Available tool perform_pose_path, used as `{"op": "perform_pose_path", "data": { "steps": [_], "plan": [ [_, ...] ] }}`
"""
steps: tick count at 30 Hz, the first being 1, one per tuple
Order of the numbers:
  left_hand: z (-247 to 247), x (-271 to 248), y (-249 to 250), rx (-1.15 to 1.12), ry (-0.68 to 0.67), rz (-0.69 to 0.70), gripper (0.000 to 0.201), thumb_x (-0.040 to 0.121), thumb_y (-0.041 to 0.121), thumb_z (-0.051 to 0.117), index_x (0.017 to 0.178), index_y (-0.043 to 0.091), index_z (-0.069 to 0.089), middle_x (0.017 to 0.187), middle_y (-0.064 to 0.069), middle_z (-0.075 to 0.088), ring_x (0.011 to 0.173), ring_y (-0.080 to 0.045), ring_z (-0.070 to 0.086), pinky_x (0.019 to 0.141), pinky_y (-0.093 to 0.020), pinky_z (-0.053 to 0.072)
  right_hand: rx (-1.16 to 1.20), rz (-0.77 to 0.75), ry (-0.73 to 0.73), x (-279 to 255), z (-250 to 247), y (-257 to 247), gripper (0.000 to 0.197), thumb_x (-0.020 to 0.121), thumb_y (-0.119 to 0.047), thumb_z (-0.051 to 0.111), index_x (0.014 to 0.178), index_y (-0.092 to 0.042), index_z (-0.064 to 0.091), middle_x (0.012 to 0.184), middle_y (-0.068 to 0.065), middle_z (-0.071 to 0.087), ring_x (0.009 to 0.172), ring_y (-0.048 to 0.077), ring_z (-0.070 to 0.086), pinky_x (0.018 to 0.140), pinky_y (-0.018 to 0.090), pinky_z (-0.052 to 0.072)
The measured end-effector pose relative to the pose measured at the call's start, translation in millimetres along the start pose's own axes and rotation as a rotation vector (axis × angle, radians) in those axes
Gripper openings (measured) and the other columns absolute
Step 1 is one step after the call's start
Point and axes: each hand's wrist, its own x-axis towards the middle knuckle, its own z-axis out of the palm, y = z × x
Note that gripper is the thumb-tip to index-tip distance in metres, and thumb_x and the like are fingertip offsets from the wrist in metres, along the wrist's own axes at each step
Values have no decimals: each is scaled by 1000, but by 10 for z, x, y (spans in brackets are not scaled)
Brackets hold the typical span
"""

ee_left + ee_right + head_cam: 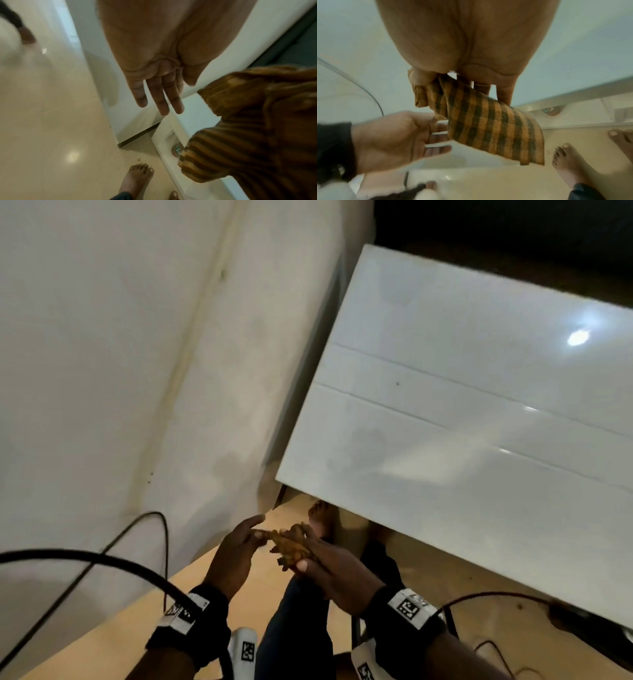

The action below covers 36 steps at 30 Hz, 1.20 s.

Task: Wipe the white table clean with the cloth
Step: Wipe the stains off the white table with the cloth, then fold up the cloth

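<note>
At the bottom centre of the head view the right hand (329,570) grips a bunched orange-and-dark striped cloth (291,547), thumb pinning it, while the left hand (233,553) is released, fingers straight beside it and seemingly just touching its edge. This looks like readying the cloth before any wiping: the next move calls for carrying it up and right onto the white table (479,412) and pressing it flat. Only the right wrist view shows the stripes hanging free in the frame's middle above bare feet (566,162); only the head view shows the tabletop.
</note>
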Motion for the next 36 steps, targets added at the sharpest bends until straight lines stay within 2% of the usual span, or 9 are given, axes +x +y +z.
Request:
{"op": "perform_pose_path", "data": {
  "steps": [3,6,13,18,22,27,29,32,36],
  "plan": [
    [35,-453,510,40,-143,137,35,99,3,53,121,28,61,121,6,68,116,-10,61,94,-19,51,361,7,105,-622,-247,-364,48,103,-47,45,147,-28,47,132,7,66,118,17,64,104,36,51],
    [161,-895,1014,-23,-306,241,24,101,2,49,115,10,67,87,12,71,83,-9,64,74,-16,50,754,4,239,-1131,-447,-725,55,95,-55,51,135,-19,61,113,4,72,106,19,66,91,33,52],
    [368,-1839,2210,-128,-384,493,30,92,6,65,122,8,68,112,-10,75,102,-18,72,78,-23,56,1213,-170,245,-2024,-856,-1298,76,102,-59,31,154,-3,37,156,31,36,142,42,37,120,57,23],
    [397,-2165,2862,-120,-383,638,20,86,1,72,104,-4,65,90,-21,76,78,-22,73,65,-27,58,1294,-284,486,-2415,-1122,-1543,69,107,-58,20,154,-12,41,156,18,44,146,36,39,121,55,25],
    [485,-2393,3150,-60,-466,705,15,87,-5,70,101,-5,65,73,-8,76,64,-10,70,53,-16,50,1318,-211,725,-2568,-1151,-1537,69,95,-64,50,140,-12,58,128,13,69,115,28,67,100,49,50],
    [620,-2508,3236,80,-487,755,12,88,1,70,98,4,65,83,-9,76,78,-16,74,67,-25,58,1154,-144,802,-2623,-1001,-1370,70,81,-27,79,144,-15,49,120,14,73,114,31,69,104,49,52],
    [673,-2520,3222,128,-517,751,13,89,1,70,99,1,63,75,-2,74,65,-7,70,58,-18,53,1079,-140,857,-2626,-964,-1358,78,77,-11,84,144,-20,47,110,16,75,109,30,72,100,46,54],
    [820,-2604,3209,193,-580,750,12,90,1,68,99,0,61,68,2,70,53,-4,60,48,-17,43,1069,-72,995,-2709,-931,-1319,71,81,7,78,141,-20,49,101,20,71,99,31,74,85,41,58],
    [1094,-2732,3322,283,-612,820,9,91,8,69,98,7,63,74,-11,70,57,-24,63,50,-36,51,1053,14,1214,-3054,-985,-1239,30,97,-9,62,126,-13,65,101,15,76,92,28,73,77,40,59]
  ]
}}
